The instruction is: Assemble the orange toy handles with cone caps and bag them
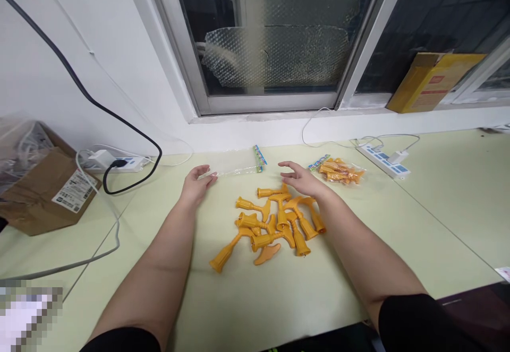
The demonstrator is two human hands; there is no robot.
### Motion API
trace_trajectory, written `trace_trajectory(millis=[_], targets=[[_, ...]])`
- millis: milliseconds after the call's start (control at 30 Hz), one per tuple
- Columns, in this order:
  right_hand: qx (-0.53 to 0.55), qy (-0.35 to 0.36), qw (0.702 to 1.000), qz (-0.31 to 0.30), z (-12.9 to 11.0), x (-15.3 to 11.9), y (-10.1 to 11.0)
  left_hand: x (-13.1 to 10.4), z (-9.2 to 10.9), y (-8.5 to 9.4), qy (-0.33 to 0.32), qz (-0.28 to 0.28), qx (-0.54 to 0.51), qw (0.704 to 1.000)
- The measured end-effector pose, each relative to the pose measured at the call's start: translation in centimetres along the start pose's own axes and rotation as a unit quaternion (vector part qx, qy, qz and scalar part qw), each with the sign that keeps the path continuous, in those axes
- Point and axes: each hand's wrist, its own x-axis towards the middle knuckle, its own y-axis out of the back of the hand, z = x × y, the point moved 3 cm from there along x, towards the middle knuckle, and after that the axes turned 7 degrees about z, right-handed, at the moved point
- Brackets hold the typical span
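Note:
My left hand point(195, 185) is open at the left end of a clear plastic bag point(235, 162), thumb and fingers apart. Its fingertips overlap the bag's edge; whether they touch it I cannot tell. The bag lies flat and has a colourful printed header strip point(260, 159) at its right end. My right hand point(300, 178) hovers open, holding nothing, just beyond a loose pile of orange plastic pieces point(282, 216). Most pieces have a flared, ribbed end and a curved crosspiece. One separate curved orange piece point(266, 254) lies at the pile's near side.
Right of my right hand lies a filled bag of orange pieces point(340, 171). A power strip point(384, 161) sits beyond it. On the left are a cardboard box point(48, 187), another power strip point(133, 164) and a looping black cable point(159, 153). A carton point(434, 84) leans against the window.

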Motion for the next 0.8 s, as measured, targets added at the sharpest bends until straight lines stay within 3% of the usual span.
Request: trace_trajectory(millis=[133,267,333,433,533,633,700,800], targets=[[-0.038,-0.003,0.999,0.008,-0.5,-0.2,0.8,0.3,0.0,0.7,-0.048,0.024,0.114,0.992],[-0.076,-0.011,0.997,0.018,-1.3,-0.7,1.9,0.4,0.7,1.0,-0.112,0.039,0.272,0.955],[-0.088,-0.013,0.996,0.025,-1.7,-0.9,2.6,0.2,1.2,1.1,-0.16,0.053,0.359,0.918],[-0.152,0.001,0.986,0.074,-2.2,-1.1,4.2,-0.6,1.7,0.5,-0.25,0.043,0.488,0.835],[-0.295,-0.012,0.938,0.184,-1.9,-1.0,7.1,-1.2,1.2,-0.4,-0.276,-0.022,0.563,0.778],[-0.423,-0.13,0.853,0.278,-0.7,-1.3,11.0,-1.6,0.3,-1.2,-0.255,-0.093,0.602,0.751],[-0.461,-0.22,0.81,0.288,0.5,-1.7,13.2,-1.6,-0.2,-1.6,-0.236,-0.136,0.612,0.743],[-0.453,-0.287,0.806,0.25,2.3,-2.2,15.0,-1.4,-0.8,-1.8,-0.214,-0.172,0.6,0.752]])
